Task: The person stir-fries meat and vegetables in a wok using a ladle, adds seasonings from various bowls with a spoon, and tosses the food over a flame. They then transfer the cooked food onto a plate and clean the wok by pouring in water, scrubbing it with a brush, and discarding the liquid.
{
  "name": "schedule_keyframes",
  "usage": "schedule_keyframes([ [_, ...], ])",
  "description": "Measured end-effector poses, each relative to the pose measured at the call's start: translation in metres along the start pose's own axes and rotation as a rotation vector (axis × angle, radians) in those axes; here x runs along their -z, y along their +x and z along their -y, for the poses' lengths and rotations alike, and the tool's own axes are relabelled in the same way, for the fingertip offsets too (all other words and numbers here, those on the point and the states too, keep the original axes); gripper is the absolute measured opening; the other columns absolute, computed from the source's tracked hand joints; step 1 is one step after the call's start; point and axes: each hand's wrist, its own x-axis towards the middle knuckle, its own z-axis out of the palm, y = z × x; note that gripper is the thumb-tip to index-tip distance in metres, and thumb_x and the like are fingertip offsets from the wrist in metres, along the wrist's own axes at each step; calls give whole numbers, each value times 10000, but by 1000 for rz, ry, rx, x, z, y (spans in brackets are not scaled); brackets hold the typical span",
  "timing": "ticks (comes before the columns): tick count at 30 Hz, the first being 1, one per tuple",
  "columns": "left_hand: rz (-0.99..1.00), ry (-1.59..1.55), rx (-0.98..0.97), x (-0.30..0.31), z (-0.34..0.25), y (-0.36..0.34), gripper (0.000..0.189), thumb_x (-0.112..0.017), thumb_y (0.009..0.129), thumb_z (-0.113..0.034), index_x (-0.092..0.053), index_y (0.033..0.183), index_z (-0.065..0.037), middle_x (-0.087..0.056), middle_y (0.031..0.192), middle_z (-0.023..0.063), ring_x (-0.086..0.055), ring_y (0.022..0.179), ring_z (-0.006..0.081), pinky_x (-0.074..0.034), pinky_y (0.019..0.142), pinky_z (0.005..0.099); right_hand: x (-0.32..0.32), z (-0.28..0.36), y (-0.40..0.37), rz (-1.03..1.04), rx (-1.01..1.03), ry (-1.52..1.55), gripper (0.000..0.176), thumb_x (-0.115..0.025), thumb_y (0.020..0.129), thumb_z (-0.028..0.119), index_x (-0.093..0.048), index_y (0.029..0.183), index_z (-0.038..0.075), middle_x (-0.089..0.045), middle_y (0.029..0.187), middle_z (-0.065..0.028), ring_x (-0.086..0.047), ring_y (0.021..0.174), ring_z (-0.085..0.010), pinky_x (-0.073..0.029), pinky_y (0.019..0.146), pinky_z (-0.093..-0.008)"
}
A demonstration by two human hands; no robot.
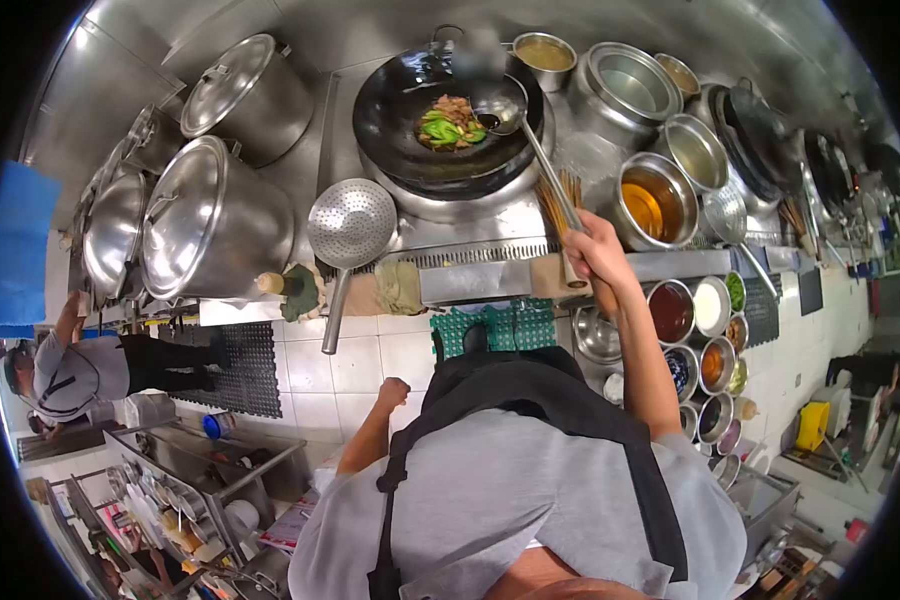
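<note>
The right hand (pixel 595 250) gripped the long handle of a ladle (pixel 542 165), whose bowl sat inside the black wok (pixel 390 110) at twelve o'clock, just beside the green vegetables and meat (pixel 448 127). The left hand (pixel 395 390) hung as a closed fist above the tiled floor, touching nothing. A perforated skimmer (pixel 350 225) lay at eleven o'clock, with large lidded pots (pixel 205 220) at ten. A pot of amber liquid (pixel 655 200) stood at one o'clock and seasoning bowls (pixel 672 312) at three. Another person (pixel 80 370) stood at nine o'clock.
</note>
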Motion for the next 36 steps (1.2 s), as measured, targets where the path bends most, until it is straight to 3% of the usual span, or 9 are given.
schedule_keyframes([
  [3, -224, -627, 387, 25, -36, 15, 118, -692, 845, -104, -751, 870, -4, -705, 737, 112, -706, 670, 218, -594, 569, 353, -28, -15, 79, -112, 89, -262, 158, -613, 892, 91, -599, 1018, -2, -538, 644, -26, -495, 433, -136, -411, 414, -324],
  [7, -306, -798, 322, 49, -59, 35, 179, -627, 860, -92, -733, 913, 42, -691, 743, 119, -684, 632, 186, -590, 535, 317, -69, -45, 135, -236, 154, -397, 281, -581, 908, 86, -601, 1165, -26, -568, 665, -70, -550, 465, -165, -437, 421, -342],
  [9, -276, -847, 331, 52, -65, 34, 175, -622, 867, -90, -734, 914, 37, -690, 746, 119, -681, 624, 184, -592, 538, 316, -76, -41, 120, -45, 20, -280, 432, -586, 916, 86, -542, 1327, -40, -567, 654, -56, -522, 446, -145, -414, 412, -334],
  [14, -214, -678, 242, 32, -44, 33, 195, -651, 874, -143, -724, 948, 21, -696, 746, 123, -683, 577, 189, -531, 477, 292, -52, 0, 67, 168, -68, -282, 420, -595, 931, 57, -563, 1340, -34, -534, 661, 6, -469, 421, -85, -367, 381, -279],
  [18, -157, -422, -55, 4, 5, 32, 219, -670, 873, -174, -708, 976, 15, -703, 737, 122, -679, 537, 188, -454, 416, 278, -34, -8, 96, 76, 78, -386, 438, -581, 938, 61, -573, 1370, -11, -536, 671, 8, -449, 431, -76, -369, 407, -259],
  [22, -101, -570, 308, 37, -36, 35, 215, -668, 881, -173, -717, 961, 20, -707, 739, 131, -685, 549, 194, -476, 425, 291, -38, -56, 154, -241, 416, -610, 488, -564, 917, 87, -550, 1393, -21, -568, 652, -54, -559, 483, -171, -441, 464, -336],
  [25, -177, -752, 403, 56, -56, 45, 198, -650, 905, -145, -722, 926, 39, -700, 751, 136, -694, 611, 199, -586, 517, 317, -64, -29, 136, -116, -5, -239, 336, -591, 953, 100, -585, 1277, 11, -530, 684, -14, -511, 496, -107, -412, 424, -297],
  [33, -216, -800, 387, 79, -72, 63, 173, -641, 901, -120, -721, 897, 33, -681, 735, 115, -680, 624, 184, -606, 547, 319, -76, -22, 94, 294, -438, 926, 257, -525, 1044, 126, -544, 1300, 129, -420, 685, 50, -363, 487, -52, -312, 446, -233],
  [36, -166, -870, 433, 79, -72, 56, 156, -645, 898, -112, -724, 888, 22, -687, 735, 109, -678, 614, 179, -603, 540, 318, -65, 5, 83, 266, -408, 564, 213, -541, 1040, 129, -565, 1251, 112, -438, 691, 44, -379, 489, -49, -323, 443, -238],
])
